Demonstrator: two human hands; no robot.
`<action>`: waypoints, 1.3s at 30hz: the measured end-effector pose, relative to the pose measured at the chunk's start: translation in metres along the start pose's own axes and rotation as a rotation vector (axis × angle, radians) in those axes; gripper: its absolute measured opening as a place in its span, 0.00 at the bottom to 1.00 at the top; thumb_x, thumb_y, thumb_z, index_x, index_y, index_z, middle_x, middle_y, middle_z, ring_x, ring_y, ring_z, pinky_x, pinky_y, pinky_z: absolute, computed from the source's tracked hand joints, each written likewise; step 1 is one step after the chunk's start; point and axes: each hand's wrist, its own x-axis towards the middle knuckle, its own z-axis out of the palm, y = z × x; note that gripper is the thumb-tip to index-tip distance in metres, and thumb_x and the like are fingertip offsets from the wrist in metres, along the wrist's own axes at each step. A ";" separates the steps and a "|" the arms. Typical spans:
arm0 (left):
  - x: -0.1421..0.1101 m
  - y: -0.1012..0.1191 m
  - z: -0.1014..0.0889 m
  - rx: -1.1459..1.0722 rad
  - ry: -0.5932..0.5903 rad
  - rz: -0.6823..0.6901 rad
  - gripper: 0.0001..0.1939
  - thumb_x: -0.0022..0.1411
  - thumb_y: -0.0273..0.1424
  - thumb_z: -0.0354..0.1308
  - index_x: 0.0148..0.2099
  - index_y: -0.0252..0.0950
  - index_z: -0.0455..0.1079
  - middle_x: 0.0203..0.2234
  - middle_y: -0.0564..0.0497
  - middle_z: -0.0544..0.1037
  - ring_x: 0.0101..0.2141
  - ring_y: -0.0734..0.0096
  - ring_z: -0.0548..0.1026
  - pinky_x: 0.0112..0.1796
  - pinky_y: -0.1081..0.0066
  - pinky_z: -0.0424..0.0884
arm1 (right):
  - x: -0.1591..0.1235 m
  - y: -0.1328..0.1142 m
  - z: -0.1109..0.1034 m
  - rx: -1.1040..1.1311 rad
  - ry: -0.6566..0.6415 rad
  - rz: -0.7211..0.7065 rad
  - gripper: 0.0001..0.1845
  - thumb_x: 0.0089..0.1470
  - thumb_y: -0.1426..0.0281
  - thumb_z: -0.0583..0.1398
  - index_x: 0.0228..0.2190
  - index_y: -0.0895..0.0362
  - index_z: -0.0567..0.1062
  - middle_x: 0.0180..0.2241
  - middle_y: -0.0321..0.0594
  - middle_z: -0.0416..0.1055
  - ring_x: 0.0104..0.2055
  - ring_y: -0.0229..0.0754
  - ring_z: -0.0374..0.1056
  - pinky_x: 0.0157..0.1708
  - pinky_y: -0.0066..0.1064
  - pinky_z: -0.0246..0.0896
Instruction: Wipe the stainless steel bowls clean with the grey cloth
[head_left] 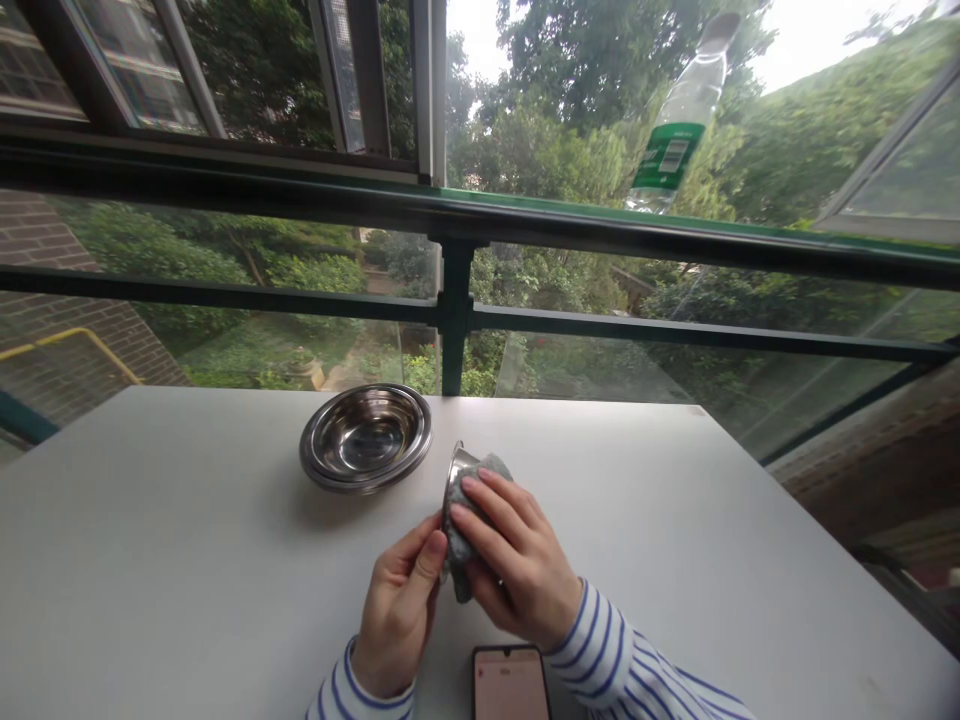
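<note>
White counter (pixel 187 570) is spread across the lower view, and at 12 o'clock from the hands it is bordered by a dark green railing (pixel 454 290). At 10 o'clock, a stack of round metal bowls (pixel 367 440) is set near the far edge. At 1 o'clock, well beyond, a clear bottle (pixel 673 150) with a green label is seen above the railing's top bar.

Both forearms, clothed in blue-and-white striped sleeves (pixel 600 640), are angled inward from 5 and 7 o'clock. The right hand (pixel 517 560) is turned with its back uppermost, its fingers slightly parted and pointed toward 11 o'clock; by them a cloth is grasped and pressed against a small metal bowl (pixel 454 466). The left hand (pixel 400 600) is placed at 7 o'clock from that bowl, the thumb slanted toward 1 o'clock; the near rim is pinched between thumb and fingers. Between the hands, the bowl is held tilted on edge, largely covered by the grey cloth (pixel 463 587). At 6 o'clock, a phone (pixel 511 690) is laid, its screen lit.
</note>
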 end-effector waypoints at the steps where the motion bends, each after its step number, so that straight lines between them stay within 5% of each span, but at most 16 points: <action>1: 0.000 0.000 0.000 0.006 -0.008 -0.002 0.14 0.56 0.31 0.57 0.46 0.39 0.73 0.38 0.47 0.78 0.40 0.64 0.73 0.45 0.67 0.66 | 0.001 0.001 0.000 0.025 0.012 0.074 0.26 0.52 0.73 0.51 0.54 0.59 0.59 0.56 0.48 0.57 0.59 0.51 0.49 0.53 0.48 0.53; 5: -0.001 -0.001 0.003 -0.030 -0.009 -0.009 0.15 0.56 0.31 0.57 0.46 0.38 0.73 0.37 0.45 0.79 0.39 0.63 0.74 0.44 0.64 0.67 | 0.001 0.003 -0.002 0.100 0.061 0.295 0.25 0.55 0.73 0.48 0.55 0.58 0.57 0.55 0.48 0.57 0.57 0.46 0.54 0.53 0.44 0.56; 11: 0.000 0.005 0.008 -0.090 0.062 -0.009 0.16 0.51 0.32 0.61 0.44 0.40 0.74 0.38 0.46 0.79 0.38 0.63 0.75 0.42 0.66 0.69 | -0.007 -0.001 0.009 -0.077 0.063 -0.030 0.27 0.51 0.73 0.53 0.53 0.62 0.60 0.54 0.52 0.58 0.60 0.55 0.47 0.50 0.52 0.57; 23: 0.001 0.014 0.015 -0.212 0.172 -0.074 0.12 0.48 0.31 0.63 0.38 0.38 0.76 0.32 0.47 0.80 0.37 0.63 0.76 0.39 0.67 0.71 | -0.009 0.002 0.007 -0.212 -0.034 -0.272 0.22 0.52 0.68 0.53 0.50 0.59 0.66 0.54 0.44 0.61 0.60 0.52 0.48 0.54 0.46 0.53; 26: 0.001 0.011 0.014 -0.189 0.110 -0.057 0.12 0.49 0.30 0.63 0.39 0.38 0.76 0.33 0.46 0.80 0.37 0.63 0.76 0.40 0.67 0.71 | -0.008 0.003 0.007 -0.120 0.005 -0.181 0.24 0.52 0.71 0.53 0.52 0.62 0.63 0.55 0.49 0.58 0.60 0.53 0.47 0.53 0.48 0.54; 32: -0.001 0.000 0.006 -0.180 -0.043 -0.068 0.13 0.52 0.28 0.60 0.42 0.41 0.75 0.33 0.48 0.80 0.35 0.66 0.76 0.42 0.67 0.69 | 0.001 0.006 -0.005 0.144 0.046 0.267 0.24 0.55 0.75 0.48 0.54 0.59 0.58 0.56 0.48 0.56 0.58 0.46 0.52 0.54 0.44 0.55; 39: 0.002 -0.003 0.001 -0.154 -0.047 -0.022 0.13 0.54 0.29 0.59 0.44 0.43 0.74 0.36 0.49 0.80 0.38 0.65 0.75 0.44 0.67 0.68 | 0.000 0.006 -0.006 0.006 -0.007 -0.018 0.28 0.51 0.73 0.53 0.54 0.58 0.58 0.55 0.47 0.58 0.59 0.52 0.48 0.52 0.49 0.53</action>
